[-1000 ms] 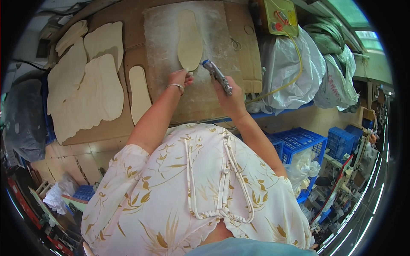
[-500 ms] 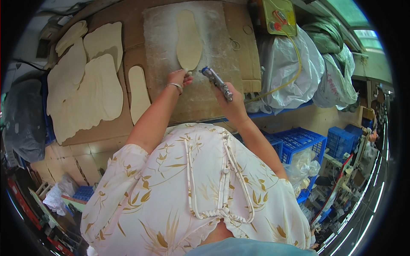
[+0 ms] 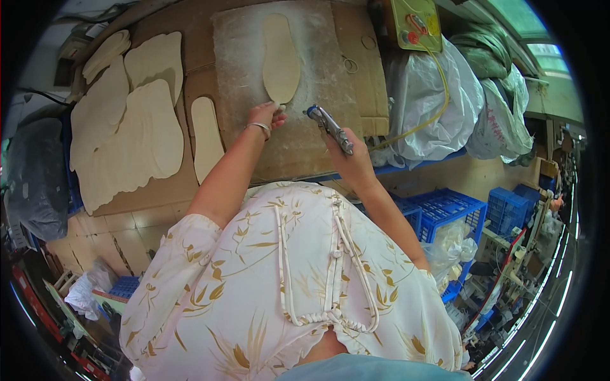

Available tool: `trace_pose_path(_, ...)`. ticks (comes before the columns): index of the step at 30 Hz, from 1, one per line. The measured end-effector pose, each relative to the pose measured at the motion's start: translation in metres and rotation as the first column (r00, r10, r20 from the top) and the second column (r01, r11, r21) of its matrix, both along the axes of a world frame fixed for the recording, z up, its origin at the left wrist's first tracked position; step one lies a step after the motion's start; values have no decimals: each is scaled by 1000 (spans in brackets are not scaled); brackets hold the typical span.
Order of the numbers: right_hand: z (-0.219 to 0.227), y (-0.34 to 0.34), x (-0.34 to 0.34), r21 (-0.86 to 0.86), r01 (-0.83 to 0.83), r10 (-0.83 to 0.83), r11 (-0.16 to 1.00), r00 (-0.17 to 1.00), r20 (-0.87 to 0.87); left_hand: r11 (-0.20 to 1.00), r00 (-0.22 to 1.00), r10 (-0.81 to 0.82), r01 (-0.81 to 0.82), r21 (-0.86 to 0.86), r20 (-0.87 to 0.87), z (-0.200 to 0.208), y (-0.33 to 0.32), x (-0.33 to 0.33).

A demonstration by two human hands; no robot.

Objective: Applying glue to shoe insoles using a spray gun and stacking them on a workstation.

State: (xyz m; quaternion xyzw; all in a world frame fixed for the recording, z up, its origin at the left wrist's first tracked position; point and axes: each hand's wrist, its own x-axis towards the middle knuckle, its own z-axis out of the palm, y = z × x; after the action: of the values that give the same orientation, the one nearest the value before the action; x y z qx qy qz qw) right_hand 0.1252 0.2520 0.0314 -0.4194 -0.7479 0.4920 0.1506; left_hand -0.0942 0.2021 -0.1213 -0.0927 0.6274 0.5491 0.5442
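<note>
A cream insole [image 3: 281,57] lies lengthwise on a board [image 3: 241,76] coated with whitish residue. At its near end, my left hand [image 3: 267,117] pinches the tip of the insole between thumb and fingers. My right hand [image 3: 353,159] is wrapped around a metal spray gun [image 3: 330,129] with a blue nozzle end. The gun points up and left toward the insole, with a gap between them. To the left of the board, another insole stack [image 3: 206,136] rests on cardboard, beside larger piles of cream insoles [image 3: 136,143].
A yellow container [image 3: 416,25] stands at the far right, with a yellow hose [image 3: 445,95] hanging from it. White plastic bags [image 3: 432,108] bulge beside the table. Blue crates [image 3: 448,213] sit below on the right. A dark bag [image 3: 38,171] is at far left.
My right hand and the spray gun have shifted slightly right and nearer to me, away from the insole. My left hand stays at the insole's near end.
</note>
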Motion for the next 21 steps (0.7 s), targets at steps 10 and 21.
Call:
trace_pose_path(10,4,3,4,-57,-100,101,993,995,6,1000,1000,-13,13,-7,12,2,-2,-1)
trace_pose_path(21,6,32,-18,130,43,-38,991,999,-38,999,999,34,-34,-19,-6,3,1,0)
